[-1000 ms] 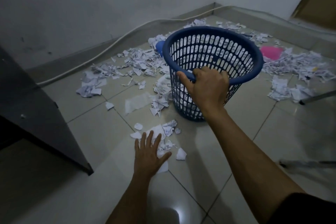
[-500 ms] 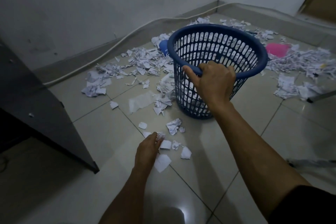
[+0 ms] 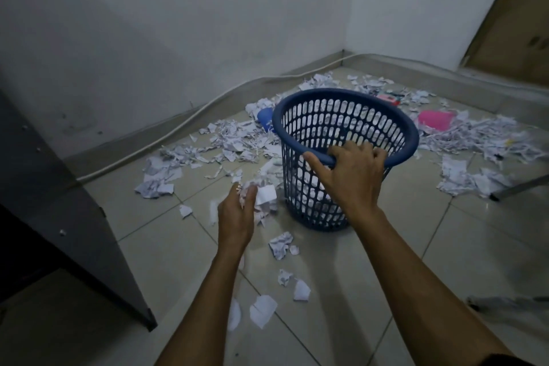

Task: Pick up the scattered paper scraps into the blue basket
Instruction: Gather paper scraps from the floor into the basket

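Blue slotted plastic basket [image 3: 309,131] gripped at rim by right hand [image 3: 350,175] | left hand [image 3: 237,211] clutches white paper scraps [image 3: 263,194] beside it

Two bare forearms reach in from the lower edge of the head view, both uncovered from wrist to well past mid-forearm. The left hand [image 3: 236,212] and right hand [image 3: 350,178] wear no gloves, rings, watch or bands that can be made out. At the lower right corner a dark sleeve [image 3: 505,361] edge shows on the right upper arm, black or near black in the dim light; its fabric and cut are too little seen to tell. No sleeve shows on the left arm.
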### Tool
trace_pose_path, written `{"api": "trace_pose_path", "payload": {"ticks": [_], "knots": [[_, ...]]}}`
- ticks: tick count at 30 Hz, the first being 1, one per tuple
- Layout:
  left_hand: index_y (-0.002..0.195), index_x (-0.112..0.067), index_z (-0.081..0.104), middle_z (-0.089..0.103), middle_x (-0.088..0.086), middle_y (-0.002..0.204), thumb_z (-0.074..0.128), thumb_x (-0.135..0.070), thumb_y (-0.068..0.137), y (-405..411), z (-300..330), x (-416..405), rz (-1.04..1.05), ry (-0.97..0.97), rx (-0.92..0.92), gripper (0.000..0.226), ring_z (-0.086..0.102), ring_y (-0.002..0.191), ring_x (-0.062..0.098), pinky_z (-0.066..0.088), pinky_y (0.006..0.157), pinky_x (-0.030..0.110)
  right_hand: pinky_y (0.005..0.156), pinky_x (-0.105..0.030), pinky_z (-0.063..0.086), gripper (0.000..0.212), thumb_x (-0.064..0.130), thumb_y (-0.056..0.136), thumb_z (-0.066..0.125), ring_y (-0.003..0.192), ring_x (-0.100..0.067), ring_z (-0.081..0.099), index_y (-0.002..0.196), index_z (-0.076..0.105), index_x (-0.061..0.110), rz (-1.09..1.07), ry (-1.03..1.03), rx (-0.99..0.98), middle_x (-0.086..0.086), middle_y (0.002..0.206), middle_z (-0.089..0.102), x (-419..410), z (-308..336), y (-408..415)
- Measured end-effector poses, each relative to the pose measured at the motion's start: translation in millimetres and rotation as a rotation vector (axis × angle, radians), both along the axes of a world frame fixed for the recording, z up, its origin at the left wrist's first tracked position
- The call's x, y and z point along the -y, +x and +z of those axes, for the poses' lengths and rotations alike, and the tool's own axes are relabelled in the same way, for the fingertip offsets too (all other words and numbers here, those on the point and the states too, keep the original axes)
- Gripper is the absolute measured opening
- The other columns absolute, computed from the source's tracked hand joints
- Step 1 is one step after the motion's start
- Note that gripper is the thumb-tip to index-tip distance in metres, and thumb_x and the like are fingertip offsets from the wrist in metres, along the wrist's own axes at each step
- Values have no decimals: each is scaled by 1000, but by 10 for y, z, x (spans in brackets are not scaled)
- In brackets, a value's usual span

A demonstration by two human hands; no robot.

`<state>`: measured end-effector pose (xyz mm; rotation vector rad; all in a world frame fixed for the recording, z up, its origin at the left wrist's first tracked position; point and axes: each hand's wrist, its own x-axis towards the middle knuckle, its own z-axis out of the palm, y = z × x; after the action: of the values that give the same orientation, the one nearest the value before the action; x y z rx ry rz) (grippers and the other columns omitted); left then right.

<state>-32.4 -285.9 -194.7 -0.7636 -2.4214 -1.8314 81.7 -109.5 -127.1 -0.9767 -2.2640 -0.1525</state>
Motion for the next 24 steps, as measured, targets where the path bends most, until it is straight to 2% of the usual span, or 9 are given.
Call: {"api": "trace_pose_path", "payload": {"ticks": [5,6,8,11,12,14,17,20,24], "knots": [[128,-10,60,69,2,116,51,-54,96,-185,492,-279,-1,108,1,55,64,106,14,52,90,31,91,-43,35,58,71,94,40,82,-20,49,69,64,24,-13,-52,-96,4,76,60,-82,-47,121],[124,-11,61,69,0,111,51,-54,97,-178,639,-372,-24,122,-17,52,64,101,7,53,87,30,93,-44,35,57,69,94,40,82,-20,49,68,64,24,-13,-54,-113,4,76,60,-92,-59,139],[105,-14,64,65,-11,87,51,-44,100,-152,924,-609,-91,130,-98,32,59,78,-10,45,67,12,96,-44,34,54,65,96,41,82,-19,49,69,64,25,-14,-65,-156,6,76,59,-91,-76,149],[99,-14,66,61,-10,78,52,-39,100,-128,1245,-1039,-186,53,-194,29,57,68,-6,36,54,7,95,-43,35,50,57,100,37,82,-18,49,73,64,25,-1,-89,-218,6,77,60,-96,-94,123],[103,-13,67,63,-6,82,52,-40,100,-150,1270,-1166,-232,-4,-204,31,59,71,-1,35,55,8,94,-43,36,49,55,102,35,82,-18,49,75,63,25,15,-100,-226,6,78,62,-96,-97,109],[106,-14,69,65,-3,87,56,-43,97,-191,1253,-1353,-321,-173,-217,33,63,79,15,42,62,22,93,-42,36,46,50,103,35,82,-17,51,77,64,25,42,-102,-221,6,80,64,-94,-102,90],[96,-19,67,67,-6,88,64,-54,88,-228,1125,-1453,-317,-371,-274,36,62,84,16,50,78,37,88,-39,33,43,48,102,37,80,-16,49,79,66,25,52,-68,-185,7,78,64,-70,-137,80],[100,-25,68,70,-10,99,70,-56,82,-235,1018,-1411,-228,-320,-330,35,63,95,10,45,95,41,85,-38,31,42,50,101,41,78,-17,50,81,69,25,70,-28,-161,6,77,64,-47,-185,63],[104,-29,67,64,-10,106,66,-49,87,-193,894,-1158,-114,-200,-445,26,53,105,15,30,91,32,83,-38,31,38,55,97,51,77,-17,50,79,67,25,95,0,-148,6,78,62,-52,-218,67]]}}
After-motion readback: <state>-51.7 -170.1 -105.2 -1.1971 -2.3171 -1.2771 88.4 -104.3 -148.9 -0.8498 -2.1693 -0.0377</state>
